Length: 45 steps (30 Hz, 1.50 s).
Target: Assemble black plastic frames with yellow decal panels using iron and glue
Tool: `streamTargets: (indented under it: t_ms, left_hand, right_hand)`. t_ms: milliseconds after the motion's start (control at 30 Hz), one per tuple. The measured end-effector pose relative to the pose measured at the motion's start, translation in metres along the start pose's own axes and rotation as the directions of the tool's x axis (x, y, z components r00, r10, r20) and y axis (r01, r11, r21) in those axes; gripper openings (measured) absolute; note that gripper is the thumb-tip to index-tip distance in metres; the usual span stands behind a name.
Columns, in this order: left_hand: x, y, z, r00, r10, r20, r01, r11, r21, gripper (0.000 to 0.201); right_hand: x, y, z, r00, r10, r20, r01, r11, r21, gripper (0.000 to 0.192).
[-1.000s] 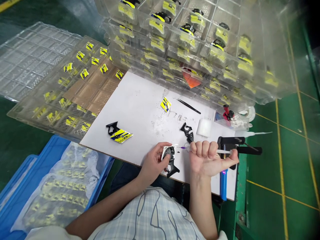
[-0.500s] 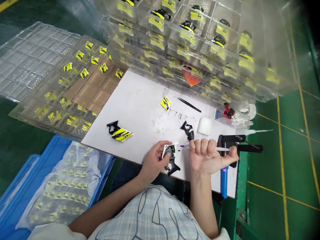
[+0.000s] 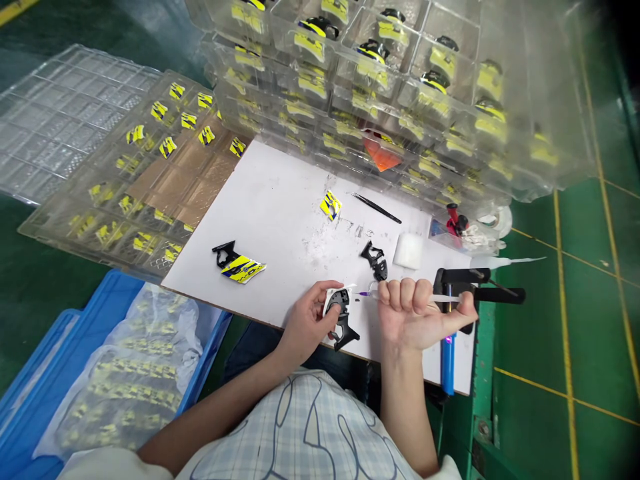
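- Your left hand pinches a small black-and-white part between thumb and fingertips, holding it just over the near edge of the white desk.
- Your right hand is curled into a fist around a clear syringe-like applicator, thumb out along its rear end; its purple-hubbed tip points left and sits right at the part.
- The part has a rounded white face at the top with a dark opening in it, and a black angular leg jutting down and to the right. It is too small to show any finer detail.
- A similar black piece lies on the desk just beyond your right knuckles, beside a white pad.
- Farther left lies another black piece with a yellow panel striped in dark blue; a small yellow sticker of the same pattern lies mid-desk, near black tweezers.
- The yellow markings are graphic stripes only; I can read no lettering or brand on any of them.
- Stacked clear trays holding yellow-and-black pieces rise behind the desk.
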State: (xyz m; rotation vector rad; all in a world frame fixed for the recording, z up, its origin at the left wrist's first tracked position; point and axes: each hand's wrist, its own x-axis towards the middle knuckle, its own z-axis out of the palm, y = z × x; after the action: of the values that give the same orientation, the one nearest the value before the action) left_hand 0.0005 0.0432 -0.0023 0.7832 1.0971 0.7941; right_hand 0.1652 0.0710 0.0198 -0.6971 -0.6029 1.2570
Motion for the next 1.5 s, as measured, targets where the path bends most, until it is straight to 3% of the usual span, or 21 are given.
streamTargets:
  t_ms: [667,1267,1500]
  left_hand:
    - [0.0005,-0.0046,-0.0011,1.000,0.009,-0.003,-0.009,1.000,0.006,0.036]
    - [0.0003,-0.0009,0.0004,1.000,-0.010,-0.015,0.010,1.000,0.001,0.038]
    - [0.0006,0.0015,-0.0002,1.000,-0.016,-0.014,0.016,1.000,-0.005,0.039]
  right_hand:
    - [-0.0023,0.0002,0.0048,1.000,0.013,-0.018,-0.013,1.000,0.015,0.069]
    - [-0.0031,-0.0009,0.0006,0.997,0.015,0.070,-0.016,1.000,0.020,0.067]
    - [-0.0021,-0.0029,0.0015,1.000,-0.019,0.008,0.019,1.000,-0.022,0.070]
